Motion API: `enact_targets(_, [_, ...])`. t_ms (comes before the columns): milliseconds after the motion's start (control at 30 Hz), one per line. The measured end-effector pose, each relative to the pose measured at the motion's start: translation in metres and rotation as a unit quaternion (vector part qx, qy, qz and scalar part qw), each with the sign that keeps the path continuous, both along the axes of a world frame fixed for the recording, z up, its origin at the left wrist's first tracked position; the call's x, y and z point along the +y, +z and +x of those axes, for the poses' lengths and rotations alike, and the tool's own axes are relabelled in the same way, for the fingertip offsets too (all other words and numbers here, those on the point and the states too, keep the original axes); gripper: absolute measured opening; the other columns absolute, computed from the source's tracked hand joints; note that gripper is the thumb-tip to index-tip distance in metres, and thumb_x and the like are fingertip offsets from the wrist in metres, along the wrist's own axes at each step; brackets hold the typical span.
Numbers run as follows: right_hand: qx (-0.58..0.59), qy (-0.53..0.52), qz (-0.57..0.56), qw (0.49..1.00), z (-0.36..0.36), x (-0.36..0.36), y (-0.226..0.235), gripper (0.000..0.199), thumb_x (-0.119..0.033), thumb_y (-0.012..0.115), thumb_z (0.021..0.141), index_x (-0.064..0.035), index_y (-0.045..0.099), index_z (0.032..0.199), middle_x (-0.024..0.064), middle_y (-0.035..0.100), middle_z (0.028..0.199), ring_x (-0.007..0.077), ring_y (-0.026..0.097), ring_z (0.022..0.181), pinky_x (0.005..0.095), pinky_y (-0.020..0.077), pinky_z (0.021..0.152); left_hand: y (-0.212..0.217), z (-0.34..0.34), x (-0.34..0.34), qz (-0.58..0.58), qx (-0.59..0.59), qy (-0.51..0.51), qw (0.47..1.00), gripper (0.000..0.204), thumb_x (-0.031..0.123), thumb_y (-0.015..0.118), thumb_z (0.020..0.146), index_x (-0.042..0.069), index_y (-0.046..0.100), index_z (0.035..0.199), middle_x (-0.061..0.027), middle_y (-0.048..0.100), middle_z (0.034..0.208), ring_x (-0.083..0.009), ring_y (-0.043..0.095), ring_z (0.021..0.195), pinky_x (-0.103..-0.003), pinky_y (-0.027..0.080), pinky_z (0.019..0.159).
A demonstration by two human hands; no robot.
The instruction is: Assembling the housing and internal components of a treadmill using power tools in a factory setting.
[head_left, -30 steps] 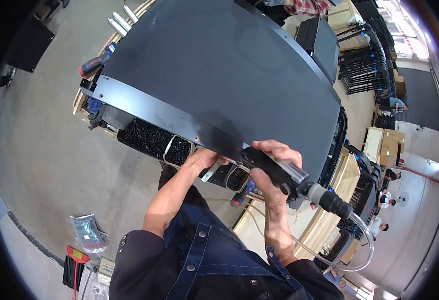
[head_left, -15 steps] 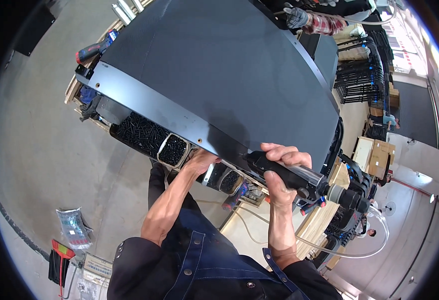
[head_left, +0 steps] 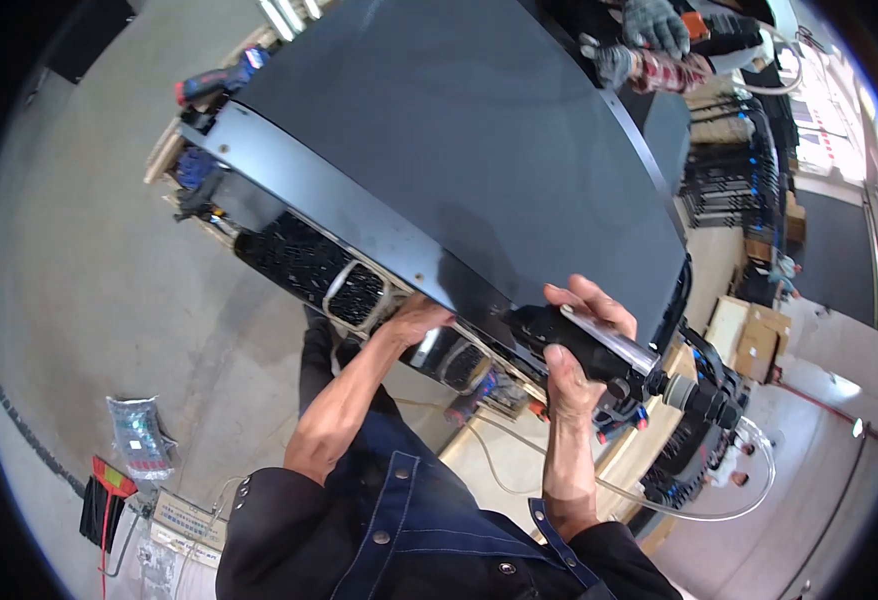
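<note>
A large dark grey panel (head_left: 479, 150) lies in front of me, with a lighter metal strip (head_left: 319, 190) along its near edge. My right hand (head_left: 577, 390) is closed around a black and silver air tool (head_left: 604, 345), thumb on the near side and fingers over the far side. The tool's nose meets the strip near its right end, and a clear hose (head_left: 759, 440) trails from its rear. Just left of it, my left hand (head_left: 419, 320) reaches under the strip's edge. Its fingertips are hidden there, so its grip is not visible.
Below the strip sit a bin of black screws (head_left: 294, 255) and open containers of small black parts (head_left: 357, 295) (head_left: 462, 362). Power screwdrivers lie at the left corner (head_left: 209, 88) and below the edge (head_left: 469, 402). Across the panel are a co-worker's gloved hands (head_left: 656, 25).
The whole view has shifted slightly. My right fingers sit a little more raised on the air tool, whose nose stays at the strip. More of the co-worker's gloved hands shows, with something orange.
</note>
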State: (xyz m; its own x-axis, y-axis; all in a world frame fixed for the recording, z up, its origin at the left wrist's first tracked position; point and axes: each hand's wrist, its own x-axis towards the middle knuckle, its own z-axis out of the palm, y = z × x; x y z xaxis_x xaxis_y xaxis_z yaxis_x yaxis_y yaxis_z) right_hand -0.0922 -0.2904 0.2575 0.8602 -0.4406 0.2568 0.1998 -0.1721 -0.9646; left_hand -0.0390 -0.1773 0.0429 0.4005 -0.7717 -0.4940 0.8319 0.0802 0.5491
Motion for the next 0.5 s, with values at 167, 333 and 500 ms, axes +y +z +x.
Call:
enact_targets(167, [0.000, -0.014, 0.024, 1.000, 0.004, -0.004, 0.001, 0.085, -0.021, 0.093, 0.073, -0.0065, 0.045, 0.143, 0.0241, 0.053, 0.139, 0.0364, 0.070, 0.108, 0.0467, 0.0576, 0.095, -0.027, -0.005, 0.019, -0.015, -0.107, -0.064, 0.992, 0.016, 0.015, 0.063, 0.098, 0.000, 0.068, 0.102, -0.0085, 0.069, 0.085, -0.0161, 0.065, 0.073, -0.034, 0.055, 0.072])
enact_targets(333, [-0.013, -0.155, -0.041, 0.987, 0.003, 0.031, -0.005, 0.063, -0.013, 0.083, 0.080, -0.0029, 0.050, 0.133, 0.0194, 0.055, 0.134, 0.0288, 0.070, 0.099, 0.0418, 0.0556, 0.095, -0.052, -0.040, 0.062, 0.299, -0.454, 0.087, 0.835, 0.019, 0.011, 0.063, 0.094, 0.002, 0.069, 0.110, -0.0179, 0.071, 0.100, -0.0328, 0.071, 0.091, -0.044, 0.056, 0.081])
enact_targets(500, [-0.013, -0.133, -0.030, 0.991, 0.003, 0.013, 0.013, 0.045, -0.002, 0.073, 0.084, -0.0023, 0.055, 0.125, 0.0149, 0.060, 0.123, 0.0235, 0.069, 0.099, 0.0400, 0.0562, 0.092, -0.046, 0.001, 0.137, 0.376, -0.517, 0.047, 0.768, 0.022, 0.013, 0.068, 0.090, 0.008, 0.070, 0.112, -0.0163, 0.070, 0.108, -0.0395, 0.068, 0.101, -0.048, 0.055, 0.085])
